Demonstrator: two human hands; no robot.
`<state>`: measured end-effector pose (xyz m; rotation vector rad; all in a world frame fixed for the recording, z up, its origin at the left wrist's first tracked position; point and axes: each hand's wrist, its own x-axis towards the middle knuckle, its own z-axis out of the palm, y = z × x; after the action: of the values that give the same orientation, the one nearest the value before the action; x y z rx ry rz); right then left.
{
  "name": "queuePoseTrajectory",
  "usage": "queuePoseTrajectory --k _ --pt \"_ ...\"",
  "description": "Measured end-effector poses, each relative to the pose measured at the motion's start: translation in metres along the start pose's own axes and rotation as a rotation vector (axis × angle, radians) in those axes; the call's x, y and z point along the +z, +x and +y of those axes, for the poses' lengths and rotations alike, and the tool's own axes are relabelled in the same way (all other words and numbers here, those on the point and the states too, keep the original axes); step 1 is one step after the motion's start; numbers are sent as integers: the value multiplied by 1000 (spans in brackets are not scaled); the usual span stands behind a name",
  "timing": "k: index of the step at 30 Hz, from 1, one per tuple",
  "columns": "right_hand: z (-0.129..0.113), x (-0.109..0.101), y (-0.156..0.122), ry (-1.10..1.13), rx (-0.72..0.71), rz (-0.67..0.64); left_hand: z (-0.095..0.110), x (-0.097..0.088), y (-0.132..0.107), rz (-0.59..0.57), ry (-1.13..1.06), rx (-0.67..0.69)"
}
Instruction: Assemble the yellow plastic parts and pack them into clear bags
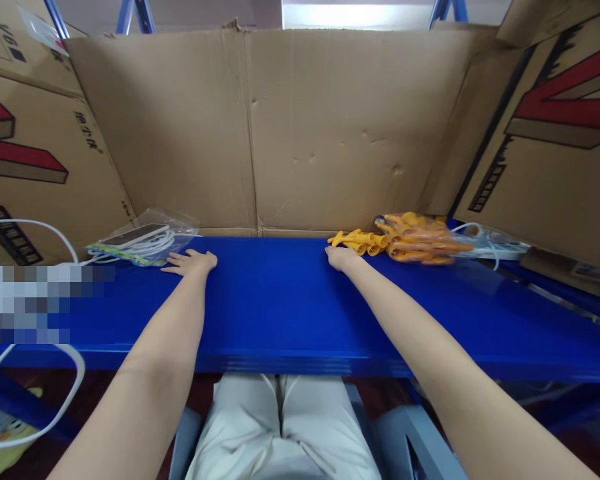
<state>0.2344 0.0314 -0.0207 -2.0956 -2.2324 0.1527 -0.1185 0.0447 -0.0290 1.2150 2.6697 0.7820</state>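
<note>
My left hand (191,262) lies flat on the blue shelf (280,307), fingers stretched out toward a clear plastic bag (145,241) that holds a white cable and a flat white device. My right hand (341,257) rests on the shelf at the back, its fingers curled over the nearest of several loose yellow-orange plastic parts (357,242). Whether it grips one I cannot make out. Right of them lies a clear bag of the same orange parts (420,239).
Brown cardboard sheets (300,133) wall the shelf at the back and both sides. White cables (30,230) loop at the left, and more white cable in a bag (495,248) lies at the right. My knees in light trousers (280,427) sit under the shelf's front edge.
</note>
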Motion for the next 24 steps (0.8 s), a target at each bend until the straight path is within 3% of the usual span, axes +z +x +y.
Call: queuePoseTrajectory --k 5,10,16,20,24 --pt "-3 -1 -3 -63 7 -12 1 -1 -5 21 -27 60" --pt "-6 -4 -9 -128 19 -30 3 -2 -10 97 127 -6" --pt "-5 -6 -17 -157 2 -11 5 -4 -12 68 184 -26" --pt "-3 -5 -19 -149 -7 11 14 -9 -21 93 232 64" --pt "0 -2 -18 -133 -20 33 36 -18 -44 -35 347 229"
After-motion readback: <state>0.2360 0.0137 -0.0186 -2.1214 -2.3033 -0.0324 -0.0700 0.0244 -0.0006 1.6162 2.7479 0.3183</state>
